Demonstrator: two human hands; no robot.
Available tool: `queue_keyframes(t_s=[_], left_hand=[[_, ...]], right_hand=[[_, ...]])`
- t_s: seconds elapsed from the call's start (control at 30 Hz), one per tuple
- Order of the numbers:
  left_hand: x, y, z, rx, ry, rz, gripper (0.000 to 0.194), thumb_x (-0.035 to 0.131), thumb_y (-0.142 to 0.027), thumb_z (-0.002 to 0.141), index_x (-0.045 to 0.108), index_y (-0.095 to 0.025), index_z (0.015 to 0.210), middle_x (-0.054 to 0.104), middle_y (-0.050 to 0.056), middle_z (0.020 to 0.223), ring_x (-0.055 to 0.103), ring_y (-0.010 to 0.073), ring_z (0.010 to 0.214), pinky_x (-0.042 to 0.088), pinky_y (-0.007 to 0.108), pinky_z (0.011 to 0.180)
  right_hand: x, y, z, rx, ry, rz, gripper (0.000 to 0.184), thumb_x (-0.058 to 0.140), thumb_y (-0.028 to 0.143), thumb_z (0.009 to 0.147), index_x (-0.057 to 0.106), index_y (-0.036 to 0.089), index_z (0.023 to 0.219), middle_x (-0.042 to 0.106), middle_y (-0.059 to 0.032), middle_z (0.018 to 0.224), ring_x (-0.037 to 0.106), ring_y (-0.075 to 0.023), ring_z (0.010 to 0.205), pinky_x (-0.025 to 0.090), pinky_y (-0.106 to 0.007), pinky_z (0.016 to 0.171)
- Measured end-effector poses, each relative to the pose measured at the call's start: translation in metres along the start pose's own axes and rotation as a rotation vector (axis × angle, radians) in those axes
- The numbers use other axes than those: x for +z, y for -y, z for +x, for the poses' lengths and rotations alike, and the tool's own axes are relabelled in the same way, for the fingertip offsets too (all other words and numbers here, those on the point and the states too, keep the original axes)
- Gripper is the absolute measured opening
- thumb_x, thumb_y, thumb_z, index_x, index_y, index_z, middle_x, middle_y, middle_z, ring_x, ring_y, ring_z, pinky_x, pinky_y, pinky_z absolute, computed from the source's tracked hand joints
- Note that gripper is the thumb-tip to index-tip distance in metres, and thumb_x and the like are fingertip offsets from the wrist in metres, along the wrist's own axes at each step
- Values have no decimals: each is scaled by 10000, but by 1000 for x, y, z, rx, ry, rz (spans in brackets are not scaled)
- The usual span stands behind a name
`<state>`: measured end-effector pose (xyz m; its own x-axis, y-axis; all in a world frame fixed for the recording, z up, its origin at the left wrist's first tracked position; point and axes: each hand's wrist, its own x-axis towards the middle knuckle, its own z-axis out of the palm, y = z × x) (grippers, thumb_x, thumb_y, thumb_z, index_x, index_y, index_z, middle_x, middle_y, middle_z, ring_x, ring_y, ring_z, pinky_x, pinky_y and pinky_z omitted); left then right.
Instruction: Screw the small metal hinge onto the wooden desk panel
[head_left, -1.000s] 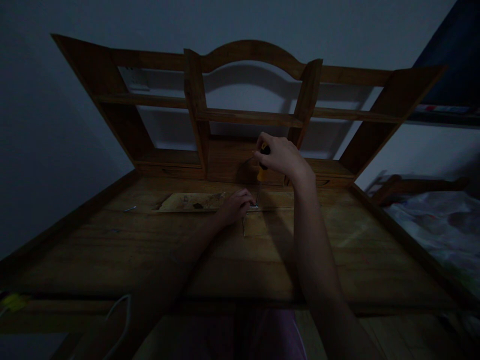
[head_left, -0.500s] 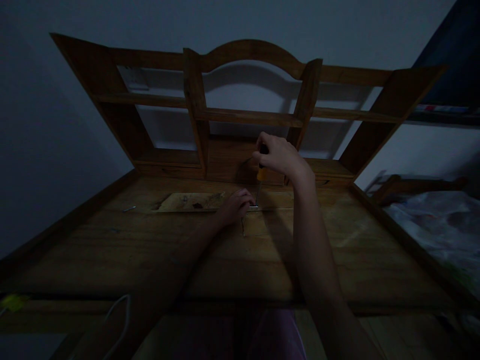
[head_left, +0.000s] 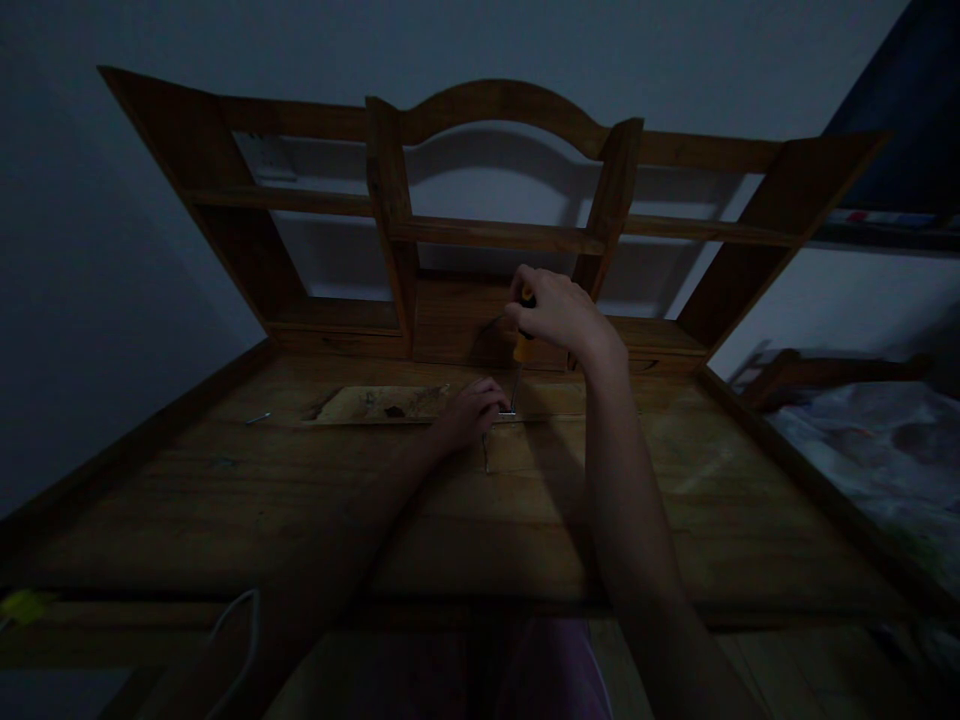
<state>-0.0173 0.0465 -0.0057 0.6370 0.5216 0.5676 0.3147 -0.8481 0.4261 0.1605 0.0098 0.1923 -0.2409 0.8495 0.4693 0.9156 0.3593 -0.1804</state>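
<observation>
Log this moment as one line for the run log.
right hand: grips screwdriver, upright, tip down at small metal bracket | left hand: fingers at bracket | surface: wooden desk | lighting: dim

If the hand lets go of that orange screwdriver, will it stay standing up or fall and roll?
Probably fall: the screwdriver stands upright on only its thin tip, steadied by the right hand on top and the left hand near its tip. Its rounded handle would likely roll on the flat wooden desk.
</observation>
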Motion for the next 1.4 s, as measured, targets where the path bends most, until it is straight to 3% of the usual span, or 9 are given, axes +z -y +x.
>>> queue_keyframes(t_s=[0.17,0.33,0.57,0.73,0.9,1.3,1.4], left_hand=[[2,3,0,9,-8,-2,257,470,-87,940,704,-192,937,656,59,1008,632,196,990,515,352,915],[2,3,0,1,-2,6,263,468,-83,939,706,-195,941,657,58,1022,634,197,1007,516,350,930],[0,0,-1,-6,4,5,267,466,-86,946,704,-208,957,654,51,1036,634,194,1015,517,353,927],[0,1,0,-2,10,18,269,464,-82,943,705,-202,946,654,52,1024,631,197,1010,517,360,922],[0,1,0,-5,13,25,271,456,-80,942,699,-199,950,653,57,1035,631,198,1016,514,359,924],[1,-2,2,-26,-43,44,199,455,-83,941,612,-203,914,638,48,953,612,199,949,495,340,872],[0,-5,2,-42,-51,56,186,458,-83,937,600,-201,924,640,47,955,610,200,948,495,340,865]], right_hand=[[4,-3,2,-19,-40,-28,217,586,378,912,652,200,1018,731,-110,983,667,-299,950,472,-414,804],[6,-4,3,-48,-32,-42,224,558,280,883,636,193,1074,713,-119,1095,657,-292,1013,472,-413,853],[9,-4,3,-34,-30,-8,251,560,340,886,603,200,1090,667,-134,1162,623,-321,1085,464,-451,903],[10,-9,5,-59,-30,5,243,576,396,947,611,205,1093,678,-119,1116,620,-290,1062,458,-434,912],[7,-7,5,-36,-3,-34,188,555,274,907,634,198,1059,665,-117,1111,616,-280,1035,451,-435,902],[5,-8,3,-33,-42,-30,240,608,400,912,642,207,1050,714,-107,1054,654,-301,1004,467,-422,847],[6,-10,4,-58,-35,-30,213,606,320,897,631,215,1080,711,-95,1065,653,-287,1004,464,-415,861]])
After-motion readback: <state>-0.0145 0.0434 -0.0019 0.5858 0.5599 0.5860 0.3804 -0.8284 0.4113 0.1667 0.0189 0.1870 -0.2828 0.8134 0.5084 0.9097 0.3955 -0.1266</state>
